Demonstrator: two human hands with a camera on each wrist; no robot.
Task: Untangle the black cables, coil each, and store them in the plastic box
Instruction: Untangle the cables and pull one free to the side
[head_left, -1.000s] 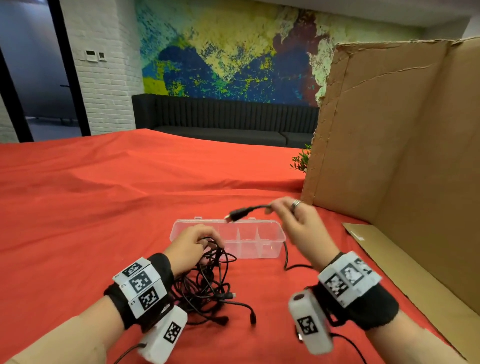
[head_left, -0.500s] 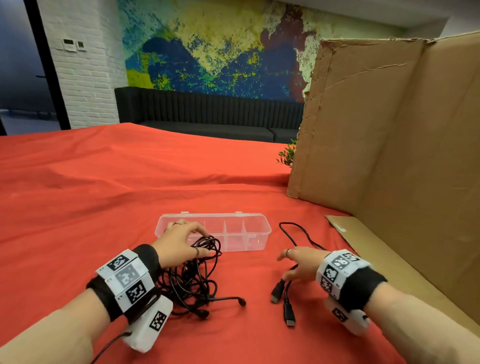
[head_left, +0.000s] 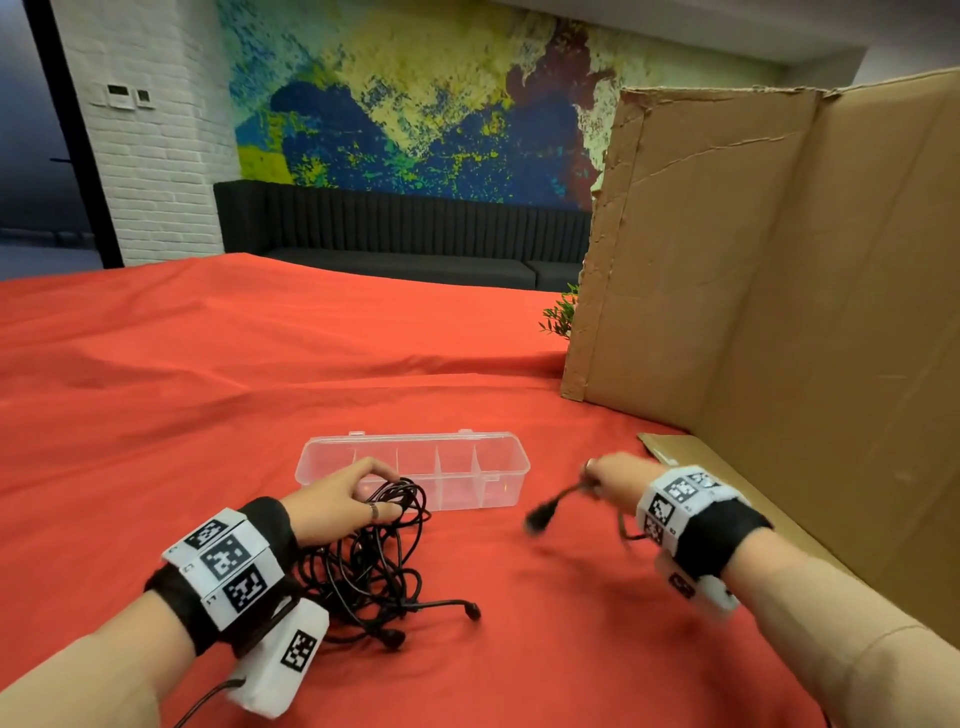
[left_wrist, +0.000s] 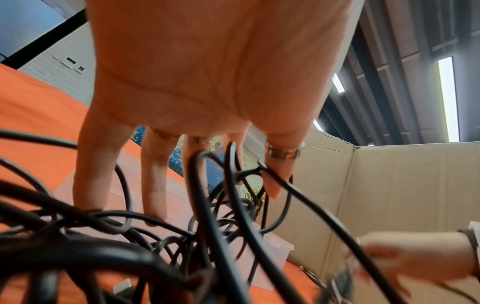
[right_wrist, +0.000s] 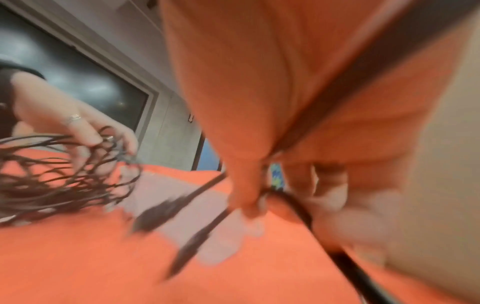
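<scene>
A tangle of black cables (head_left: 374, 571) lies on the red cloth just in front of the clear plastic box (head_left: 415, 441), which stands open with several dividers. My left hand (head_left: 379, 493) holds the top loops of the tangle; in the left wrist view the cables (left_wrist: 221, 216) run between its fingers (left_wrist: 153, 195). To the right of the box, my right hand (head_left: 597, 475) pinches a separate black cable whose plug (head_left: 540, 517) sticks out to the left. The blurred right wrist view shows two plug ends (right_wrist: 155, 214) hanging from that hand (right_wrist: 249, 205).
A tall cardboard wall (head_left: 779, 286) stands at the right, with a flat cardboard flap (head_left: 675, 447) on the cloth beside my right hand. A small green plant (head_left: 561, 314) peeks out behind it. Red cloth (head_left: 208, 389) stretches left and beyond the box.
My right hand brought the separate cable down to the cloth, then lifted its ends again, farther from me. The left hand has stayed on the tangle.
</scene>
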